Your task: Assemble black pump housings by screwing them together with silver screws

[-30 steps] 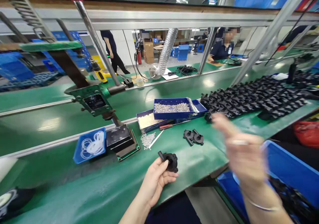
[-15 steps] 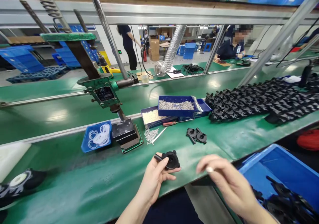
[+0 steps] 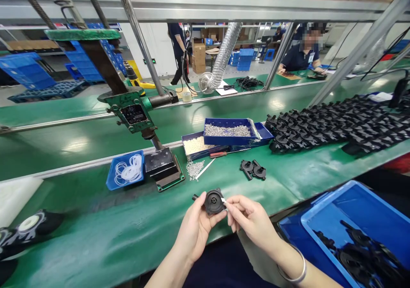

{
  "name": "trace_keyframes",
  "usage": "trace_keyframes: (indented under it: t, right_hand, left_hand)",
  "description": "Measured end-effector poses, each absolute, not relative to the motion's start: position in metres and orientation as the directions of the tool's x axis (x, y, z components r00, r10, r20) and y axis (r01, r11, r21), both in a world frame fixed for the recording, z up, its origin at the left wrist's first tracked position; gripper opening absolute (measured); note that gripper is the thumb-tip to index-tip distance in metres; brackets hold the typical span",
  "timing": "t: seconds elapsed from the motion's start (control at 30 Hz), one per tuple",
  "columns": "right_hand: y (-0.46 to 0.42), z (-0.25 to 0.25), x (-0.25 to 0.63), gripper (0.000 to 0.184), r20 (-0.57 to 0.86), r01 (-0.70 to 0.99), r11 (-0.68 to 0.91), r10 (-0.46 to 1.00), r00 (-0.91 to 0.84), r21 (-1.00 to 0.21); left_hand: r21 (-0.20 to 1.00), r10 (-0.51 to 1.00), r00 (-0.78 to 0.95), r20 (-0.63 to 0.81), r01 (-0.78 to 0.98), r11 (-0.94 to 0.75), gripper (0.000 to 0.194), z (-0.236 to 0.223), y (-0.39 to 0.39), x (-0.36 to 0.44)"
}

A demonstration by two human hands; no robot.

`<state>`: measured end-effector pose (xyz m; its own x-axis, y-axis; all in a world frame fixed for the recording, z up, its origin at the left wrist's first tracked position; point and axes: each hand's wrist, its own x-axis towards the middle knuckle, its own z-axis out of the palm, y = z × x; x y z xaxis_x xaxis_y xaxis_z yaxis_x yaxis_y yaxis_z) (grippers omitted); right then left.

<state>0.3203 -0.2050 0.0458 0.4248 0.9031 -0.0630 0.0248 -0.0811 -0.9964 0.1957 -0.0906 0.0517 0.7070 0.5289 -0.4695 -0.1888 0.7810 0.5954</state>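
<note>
My left hand [image 3: 197,224] grips a black plastic pump housing [image 3: 214,202], its round hollow face turned up and its pipe stub pointing left. The fingers of my right hand [image 3: 248,215] are pinched at the housing's right edge. Between their tips is a small white piece [image 3: 223,200], too small to make out its kind. Beyond my hands, two similar black housings [image 3: 253,170] lie together on the green bench. A pile of tiny metal parts [image 3: 194,169] lies beside a thin white stick [image 3: 205,168].
A hand press [image 3: 160,164] stands left of centre, beside a blue tray of white rings [image 3: 128,170]. Blue boxes of small parts [image 3: 227,131] and a red-handled screwdriver [image 3: 218,154] lie behind. Many black housings [image 3: 333,121] fill the right. A blue bin [image 3: 323,211] sits lower right.
My right hand has moved left, bringing the small white piece to the housing's edge. The housing in my left hand has shifted slightly left and turned its hollow face more toward me.
</note>
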Motion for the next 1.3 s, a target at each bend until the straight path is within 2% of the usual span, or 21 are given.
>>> trace_keyframes:
  t: [0.13,0.37,0.47,0.67,0.87,1.1,1.23,1.3]
  right_hand:
    - [-0.206,0.047,0.320,0.031,-0.068,0.033,-0.090,0.904,0.421,-0.995]
    - [-0.207,0.050,0.320,0.029,-0.056,0.091,-0.104,0.905,0.421,-0.990]
    - [-0.206,0.050,0.320,0.029,-0.045,0.123,-0.103,0.913,0.406,-0.987]
    - [-0.202,0.051,0.319,0.033,-0.098,0.085,-0.143,0.913,0.395,-0.986]
    - [-0.200,0.053,0.319,0.033,-0.108,0.113,-0.166,0.909,0.402,-0.980]
    - [-0.203,0.059,0.325,0.027,0.034,0.398,-0.134,0.922,0.386,-0.908]
    - [-0.205,0.062,0.327,0.030,0.100,0.565,-0.109,0.940,0.326,-0.818]
    - [-0.204,0.061,0.326,0.030,0.170,0.674,-0.073,0.943,0.287,-0.735]
  left_hand:
    - [0.482,0.482,0.706,-0.519,-0.225,0.847,0.036,0.056,-0.091,0.195]
    - [0.475,0.487,0.690,-0.535,-0.231,0.849,0.030,0.056,-0.094,0.196]
    - [0.523,0.512,0.714,-0.477,-0.237,0.819,0.032,0.055,-0.096,0.196]
    - [0.708,0.620,0.728,-0.295,-0.269,0.653,0.040,0.050,-0.101,0.194]
    - [0.771,0.634,0.733,-0.249,-0.246,0.587,0.042,0.047,-0.100,0.190]
    - [0.919,0.714,0.680,-0.164,-0.158,0.361,0.037,0.051,-0.102,0.192]
    - [0.976,0.751,0.652,-0.103,-0.080,0.203,0.038,0.054,-0.102,0.190]
    - [0.995,0.778,0.626,-0.045,-0.038,0.088,0.037,0.056,-0.101,0.189]
